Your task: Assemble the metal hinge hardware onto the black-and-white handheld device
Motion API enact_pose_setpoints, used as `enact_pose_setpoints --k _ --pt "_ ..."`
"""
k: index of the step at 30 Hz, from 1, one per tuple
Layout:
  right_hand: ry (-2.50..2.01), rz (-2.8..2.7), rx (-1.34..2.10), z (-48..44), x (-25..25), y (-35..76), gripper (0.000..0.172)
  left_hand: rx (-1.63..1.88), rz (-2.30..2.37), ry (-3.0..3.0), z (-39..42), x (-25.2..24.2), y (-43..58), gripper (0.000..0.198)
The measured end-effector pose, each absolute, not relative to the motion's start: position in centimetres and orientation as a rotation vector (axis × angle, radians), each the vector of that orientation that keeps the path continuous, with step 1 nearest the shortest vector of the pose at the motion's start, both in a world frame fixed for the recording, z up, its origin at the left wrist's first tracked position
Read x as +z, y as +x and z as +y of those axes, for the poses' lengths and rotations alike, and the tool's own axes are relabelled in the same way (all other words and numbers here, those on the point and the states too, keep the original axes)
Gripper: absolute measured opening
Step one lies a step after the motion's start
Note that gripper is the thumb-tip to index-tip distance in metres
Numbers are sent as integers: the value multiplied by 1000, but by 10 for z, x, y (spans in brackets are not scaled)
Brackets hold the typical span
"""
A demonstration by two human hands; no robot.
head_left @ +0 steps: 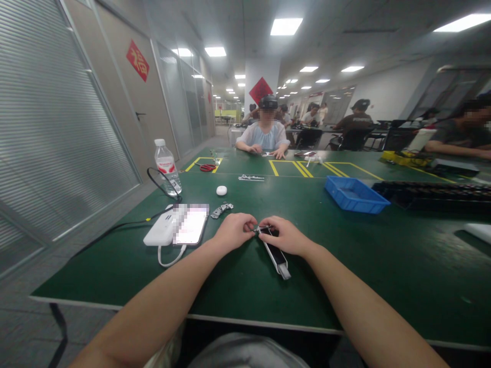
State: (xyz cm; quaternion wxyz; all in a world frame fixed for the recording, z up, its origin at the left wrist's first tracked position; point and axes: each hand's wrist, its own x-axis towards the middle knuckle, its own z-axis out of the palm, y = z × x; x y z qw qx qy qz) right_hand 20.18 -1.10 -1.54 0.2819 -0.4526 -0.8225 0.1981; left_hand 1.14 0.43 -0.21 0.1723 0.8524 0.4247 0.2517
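A long, narrow device (275, 253) with a white frame and a dark top lies on the green table, slanting toward me, a pale grey piece sticking out of its near end. My right hand (287, 236) curls over the far part of it, thumb on the dark face and fingers round the far end. At that same end my left hand (236, 232) is closed in a pinch, thumb and fingertips together, on something small that I cannot make out. A perforated metal tool (221, 210), folded and curved, rests beyond my left hand.
On the left are a phone (192, 225), a white power bank (159, 228) with cables, and a water bottle (168, 167). A white earbud case (221, 190), red-handled scissors (207, 167) and a blue tray (355, 194) lie farther off. A person (264, 130) sits opposite.
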Motion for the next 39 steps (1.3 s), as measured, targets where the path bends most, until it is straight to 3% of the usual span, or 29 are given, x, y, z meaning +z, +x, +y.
enact_pose_setpoints --k 18,39 --pt "-1220 -2207 534 -10 -15 202 23 770 1146 2436 5 -4 10 22" --pt "-1223 -2213 522 -11 -15 202 22 595 1218 2515 7 -4 7 24"
